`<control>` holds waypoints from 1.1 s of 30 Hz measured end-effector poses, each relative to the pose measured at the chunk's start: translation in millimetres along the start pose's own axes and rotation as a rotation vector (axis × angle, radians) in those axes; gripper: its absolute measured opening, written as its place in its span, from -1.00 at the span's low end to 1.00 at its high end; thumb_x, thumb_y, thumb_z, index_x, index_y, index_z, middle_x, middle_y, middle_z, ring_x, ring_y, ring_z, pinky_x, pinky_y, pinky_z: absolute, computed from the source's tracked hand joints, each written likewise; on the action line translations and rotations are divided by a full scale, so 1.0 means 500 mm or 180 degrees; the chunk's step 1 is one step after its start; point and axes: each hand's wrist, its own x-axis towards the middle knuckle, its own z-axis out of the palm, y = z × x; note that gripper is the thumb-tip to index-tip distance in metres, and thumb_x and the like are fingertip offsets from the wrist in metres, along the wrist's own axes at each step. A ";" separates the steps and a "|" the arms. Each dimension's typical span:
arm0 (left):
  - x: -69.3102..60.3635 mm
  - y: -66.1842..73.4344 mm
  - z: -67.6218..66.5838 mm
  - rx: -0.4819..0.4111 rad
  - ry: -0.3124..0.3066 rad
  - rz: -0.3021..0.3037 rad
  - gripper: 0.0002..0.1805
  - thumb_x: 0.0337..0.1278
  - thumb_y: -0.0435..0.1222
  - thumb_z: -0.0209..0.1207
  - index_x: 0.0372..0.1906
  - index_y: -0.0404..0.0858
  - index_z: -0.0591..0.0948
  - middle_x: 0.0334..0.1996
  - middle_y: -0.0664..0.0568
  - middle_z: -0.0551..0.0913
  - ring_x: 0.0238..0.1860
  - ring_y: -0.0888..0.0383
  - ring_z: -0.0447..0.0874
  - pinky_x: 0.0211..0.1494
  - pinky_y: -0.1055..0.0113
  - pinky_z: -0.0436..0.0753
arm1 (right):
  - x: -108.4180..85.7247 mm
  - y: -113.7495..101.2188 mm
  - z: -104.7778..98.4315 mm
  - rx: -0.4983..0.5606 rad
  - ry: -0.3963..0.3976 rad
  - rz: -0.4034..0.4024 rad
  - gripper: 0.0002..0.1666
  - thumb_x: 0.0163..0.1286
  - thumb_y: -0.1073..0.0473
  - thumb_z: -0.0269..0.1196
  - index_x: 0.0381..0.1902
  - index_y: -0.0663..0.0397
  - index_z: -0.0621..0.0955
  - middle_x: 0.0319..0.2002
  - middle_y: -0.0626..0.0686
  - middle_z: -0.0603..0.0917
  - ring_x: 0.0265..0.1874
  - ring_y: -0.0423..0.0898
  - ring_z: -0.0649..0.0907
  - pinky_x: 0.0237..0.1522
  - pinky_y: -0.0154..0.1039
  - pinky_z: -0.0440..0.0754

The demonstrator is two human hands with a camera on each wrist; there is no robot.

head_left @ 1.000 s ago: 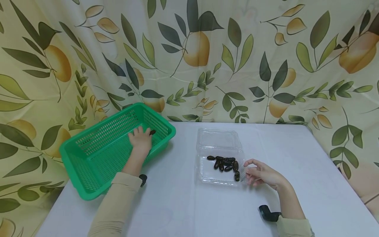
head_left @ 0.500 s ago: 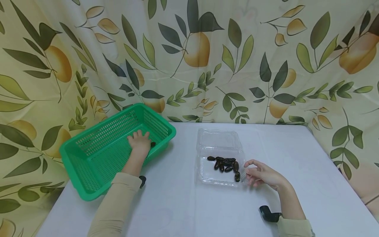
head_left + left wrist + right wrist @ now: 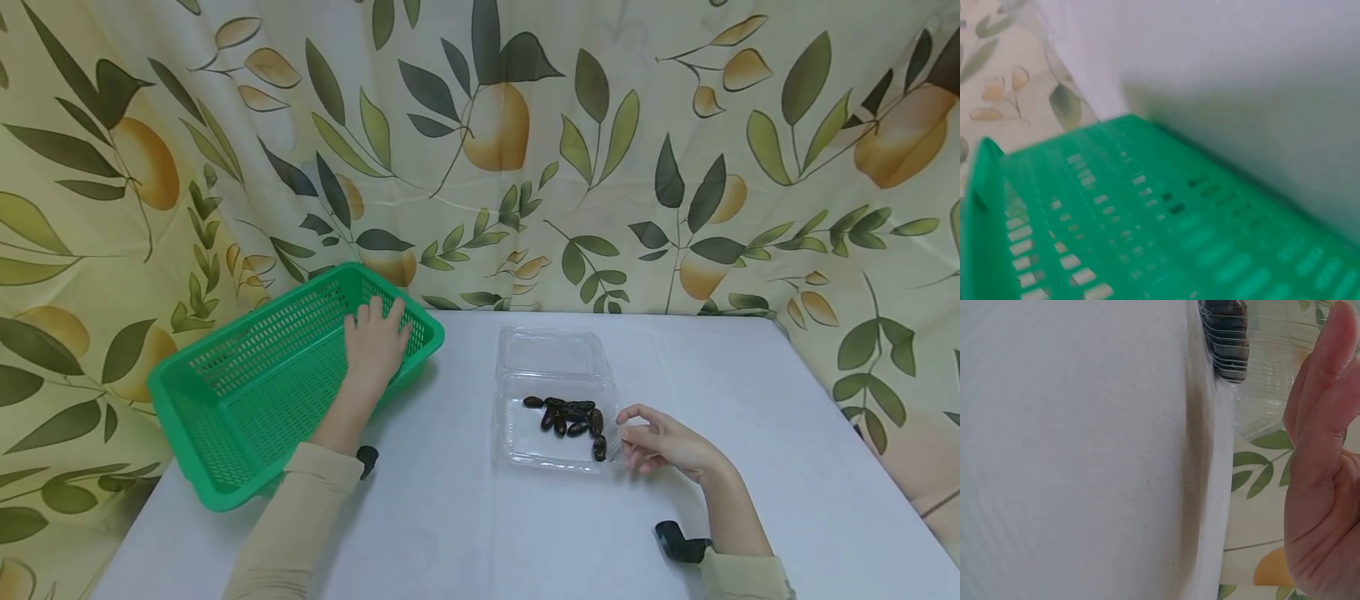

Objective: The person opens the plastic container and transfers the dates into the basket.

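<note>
My left hand point(image 3: 375, 342) is over the right end of the green basket point(image 3: 168, 408), back up, fingers spread. What lies beneath its palm and fingertips is hidden. In the left wrist view the basket's slotted wall point(image 3: 1085, 187) shows without the hand. Several dark brown oval pieces point(image 3: 577, 429) lie in the near half of an unfolded clear plastic box point(image 3: 517, 457). Beside that box's right edge is my right hand point(image 3: 667, 442), its fingers loosely bent. The right wrist view has this hand point(image 3: 1329, 469) next to the ribbed clear wall, with a dark piece point(image 3: 1229, 344) behind the plastic.
A white cloth point(image 3: 442, 517) covers the table under the basket and the box. The box's raised clear lid point(image 3: 555, 354) is on its far side. A curtain with leaves and fruit point(image 3: 480, 208) hangs behind the table's far edge.
My left hand has moved up and to the right, toward the basket's right rim. The dark piece seen beside it is out of sight. My right hand has stayed in place.
</note>
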 end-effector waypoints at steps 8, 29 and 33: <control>-0.024 0.088 0.024 0.0117 0.0410 0.0911 -0.66 0.15 -0.11 0.09 0.01 -0.09 0.43 -0.22 -0.07 0.44 -0.23 -0.01 0.40 -0.16 0.14 0.39 | -0.003 0.002 -0.001 0.0022 0.0020 0.0012 -0.57 0.37 0.17 0.07 0.03 0.34 0.23 -0.50 -0.01 0.57 -0.58 -0.16 0.61 -0.52 -0.28 0.58; -0.102 0.273 0.084 0.0121 -0.0491 0.1752 -0.66 0.25 -0.09 -0.07 0.11 0.05 0.40 -0.06 0.11 0.42 -0.01 0.13 0.37 0.15 0.17 0.32 | -0.010 -0.009 0.002 0.0044 -0.0010 -0.0056 -0.57 0.38 0.19 0.05 0.03 0.38 0.22 -0.49 0.00 0.56 -0.57 -0.13 0.62 -0.53 -0.28 0.58; -0.106 0.290 0.092 0.0239 -0.0474 0.1830 -0.68 0.23 -0.10 -0.06 0.08 0.05 0.39 -0.06 0.13 0.41 -0.03 0.16 0.37 0.14 0.21 0.32 | -0.011 -0.009 0.002 0.0044 0.0005 -0.0036 -0.56 0.38 0.18 0.06 0.04 0.38 0.22 -0.49 0.00 0.56 -0.57 -0.13 0.62 -0.54 -0.28 0.58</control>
